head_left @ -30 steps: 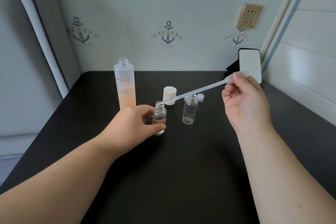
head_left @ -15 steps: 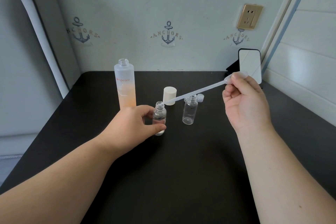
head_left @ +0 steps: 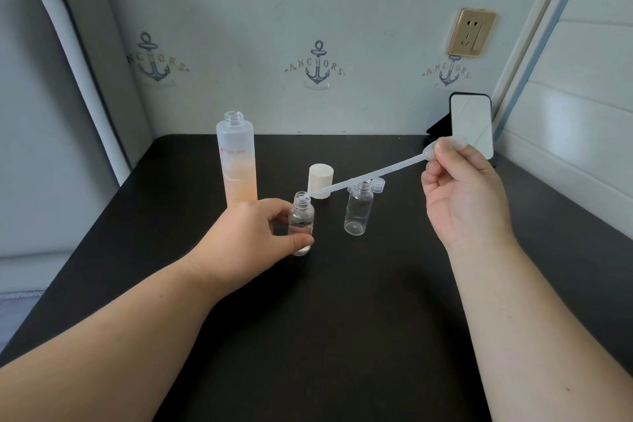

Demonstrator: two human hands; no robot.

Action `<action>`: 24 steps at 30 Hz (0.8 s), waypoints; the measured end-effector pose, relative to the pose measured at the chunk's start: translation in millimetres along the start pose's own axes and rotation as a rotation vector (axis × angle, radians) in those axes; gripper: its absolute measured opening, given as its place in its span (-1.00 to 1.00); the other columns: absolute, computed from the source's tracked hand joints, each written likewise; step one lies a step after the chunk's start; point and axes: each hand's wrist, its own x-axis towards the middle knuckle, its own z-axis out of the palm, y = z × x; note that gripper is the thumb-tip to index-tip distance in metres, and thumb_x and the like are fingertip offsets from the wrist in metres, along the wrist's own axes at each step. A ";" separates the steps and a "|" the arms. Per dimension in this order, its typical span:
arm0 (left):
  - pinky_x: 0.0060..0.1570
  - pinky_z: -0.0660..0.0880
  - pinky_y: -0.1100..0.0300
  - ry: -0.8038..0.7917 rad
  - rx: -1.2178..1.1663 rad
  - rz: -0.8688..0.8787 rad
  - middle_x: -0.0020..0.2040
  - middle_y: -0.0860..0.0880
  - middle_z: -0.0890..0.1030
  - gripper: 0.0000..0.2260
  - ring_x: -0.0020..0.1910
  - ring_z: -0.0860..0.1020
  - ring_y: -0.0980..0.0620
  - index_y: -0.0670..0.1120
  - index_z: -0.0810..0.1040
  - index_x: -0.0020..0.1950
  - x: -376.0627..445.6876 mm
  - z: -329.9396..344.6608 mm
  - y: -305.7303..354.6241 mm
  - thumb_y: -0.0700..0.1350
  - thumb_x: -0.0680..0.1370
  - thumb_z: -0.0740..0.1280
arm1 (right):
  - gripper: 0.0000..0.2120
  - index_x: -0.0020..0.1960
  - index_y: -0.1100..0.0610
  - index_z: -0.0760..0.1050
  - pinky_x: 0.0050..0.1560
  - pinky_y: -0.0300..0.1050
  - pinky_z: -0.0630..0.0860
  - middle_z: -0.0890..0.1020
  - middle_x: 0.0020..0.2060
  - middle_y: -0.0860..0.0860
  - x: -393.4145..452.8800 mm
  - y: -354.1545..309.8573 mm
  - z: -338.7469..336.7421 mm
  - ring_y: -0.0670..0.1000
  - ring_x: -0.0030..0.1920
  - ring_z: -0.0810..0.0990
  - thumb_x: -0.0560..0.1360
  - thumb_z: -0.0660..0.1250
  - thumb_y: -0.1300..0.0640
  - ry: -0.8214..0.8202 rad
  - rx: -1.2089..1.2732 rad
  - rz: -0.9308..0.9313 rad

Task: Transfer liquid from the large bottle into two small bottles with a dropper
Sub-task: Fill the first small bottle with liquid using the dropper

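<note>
- Your left hand grips the small bottle, light and tippy; hold its body low.
- Your right hand pinches the soft dropper bulb at 2 o'clock, tip at the bottle's mouth.

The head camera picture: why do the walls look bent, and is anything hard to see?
Head view: the wide-angle lens bows the door frame; soft, even light leaves only faint shadows on the black table; the clear dropper and the small bottle are low in contrast, so their liquid is hard to judge.

"mpcare" on large bottle; "ANCHORS" on wall
</note>
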 end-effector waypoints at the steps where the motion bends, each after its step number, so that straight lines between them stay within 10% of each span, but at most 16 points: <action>1: -0.28 0.34 0.56 -0.001 0.002 -0.001 -0.27 0.54 0.49 -0.85 -0.23 0.49 0.44 0.26 0.57 -0.10 0.1 0.1 0.3 0.10 0.45 0.53 | -0.73 -0.23 0.07 0.70 -0.16 -0.27 0.50 0.65 -0.24 0.03 0.1 0.0 0.0 -0.08 -0.28 0.57 0.56 0.38 0.33 -0.003 -0.001 -0.001; 24: -0.23 0.36 0.56 0.019 0.006 -0.065 -0.18 0.49 0.56 -0.84 -0.18 0.51 0.45 0.20 0.63 -0.02 0.5 5.3 1.5 0.09 0.45 0.54 | -0.72 -0.29 0.11 0.71 -0.23 -0.24 0.52 0.67 -0.26 0.01 1.6 -1.4 -4.8 -0.06 -0.30 0.60 0.57 0.38 0.23 0.104 0.144 0.130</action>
